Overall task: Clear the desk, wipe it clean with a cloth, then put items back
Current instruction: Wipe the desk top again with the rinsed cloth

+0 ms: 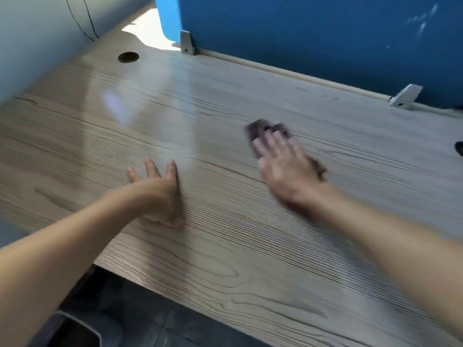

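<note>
The cloth [264, 130] is dark brown, soft, crumpled and blurred. It lies on the pale, streaky wood-grain bench [225, 259]. My right grip [283, 169] presses flat on it with straight fingers, not clenched, and the cloth pokes out past my fingertips. My left grip [155, 186] is released, fingers spread, resting on the bench well apart to the left. Behind stands a smooth blue partition [325, 33].
</note>
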The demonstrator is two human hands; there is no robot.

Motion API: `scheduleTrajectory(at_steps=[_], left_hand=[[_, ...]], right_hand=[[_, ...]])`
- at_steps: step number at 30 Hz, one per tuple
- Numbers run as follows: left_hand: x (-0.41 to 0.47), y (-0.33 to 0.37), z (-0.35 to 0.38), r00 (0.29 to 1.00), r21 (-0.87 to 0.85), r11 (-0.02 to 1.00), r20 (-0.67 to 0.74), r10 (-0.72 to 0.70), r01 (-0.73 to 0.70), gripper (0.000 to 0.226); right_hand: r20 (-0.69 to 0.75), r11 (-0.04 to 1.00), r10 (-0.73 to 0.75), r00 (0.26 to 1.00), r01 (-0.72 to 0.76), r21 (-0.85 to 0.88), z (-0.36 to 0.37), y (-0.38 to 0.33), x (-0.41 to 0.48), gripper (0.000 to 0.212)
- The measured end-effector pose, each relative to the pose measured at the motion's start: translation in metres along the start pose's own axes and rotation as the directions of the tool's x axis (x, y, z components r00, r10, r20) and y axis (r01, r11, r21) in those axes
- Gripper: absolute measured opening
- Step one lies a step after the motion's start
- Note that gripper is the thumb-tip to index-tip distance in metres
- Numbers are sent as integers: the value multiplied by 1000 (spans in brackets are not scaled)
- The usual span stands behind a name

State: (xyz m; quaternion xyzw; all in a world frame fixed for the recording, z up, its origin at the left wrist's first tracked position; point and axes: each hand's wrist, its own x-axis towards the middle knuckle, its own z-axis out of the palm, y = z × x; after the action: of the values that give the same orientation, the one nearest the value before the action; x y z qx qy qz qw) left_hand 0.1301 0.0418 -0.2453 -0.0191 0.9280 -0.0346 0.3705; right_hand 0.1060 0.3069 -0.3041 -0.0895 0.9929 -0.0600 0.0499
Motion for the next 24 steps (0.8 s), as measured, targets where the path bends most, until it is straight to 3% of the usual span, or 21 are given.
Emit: scheduleTrajectory(at_steps=[2, 4, 6, 7, 9, 11, 14, 17, 19, 21, 24], left_hand=[[-8, 8, -5, 999, 20, 999, 13, -40, 39, 138], [-17, 22, -11, 1000, 38, 999, 23, -6, 5, 123], [-25, 48, -13, 993, 2, 993, 7, 121, -121, 92], [-30, 62, -11, 982, -16, 982, -3, 187, -187, 89], [-41, 101, 2, 957, -12, 957, 26, 289, -289, 108], [-51, 139, 20, 950, -18, 951, 53, 308, -308, 125], [-47, 165, 39, 973, -2, 973, 7, 230, -230, 135], [-41, 163, 42, 976, 25, 976, -11, 219, -218, 141], [-43, 166, 38, 979, 31, 978, 0, 205, -205, 141], [-48, 171, 33, 983, 54, 982, 16, 180, -181, 143], [-54, 191, 18, 985, 80, 982, 31, 167, -169, 135]], right_hand=[[5, 951, -310, 951, 309, 22, 9, -32, -67, 60], [74, 836, -548, 833, 544, 69, 10, -39, -124, 56], [140, 752, -659, 739, 654, 89, 4, -7, -135, 53], [126, 756, -654, 746, 651, 68, 0, 14, -125, 53], [61, 871, -491, 869, 489, 48, -8, 73, -91, 56], [-3, 986, -165, 986, 165, 26, -15, 146, -55, 60], [-6, 968, 250, 968, -250, 23, -29, 217, -29, 60], [-18, 948, 319, 947, -319, 6, -24, 196, -34, 55], [-24, 981, 191, 981, -190, 30, -18, 162, -69, 58], [1, 998, -55, 998, 55, 18, -10, 126, -126, 64], [67, 927, -376, 924, 375, 21, -2, 100, -209, 58]])
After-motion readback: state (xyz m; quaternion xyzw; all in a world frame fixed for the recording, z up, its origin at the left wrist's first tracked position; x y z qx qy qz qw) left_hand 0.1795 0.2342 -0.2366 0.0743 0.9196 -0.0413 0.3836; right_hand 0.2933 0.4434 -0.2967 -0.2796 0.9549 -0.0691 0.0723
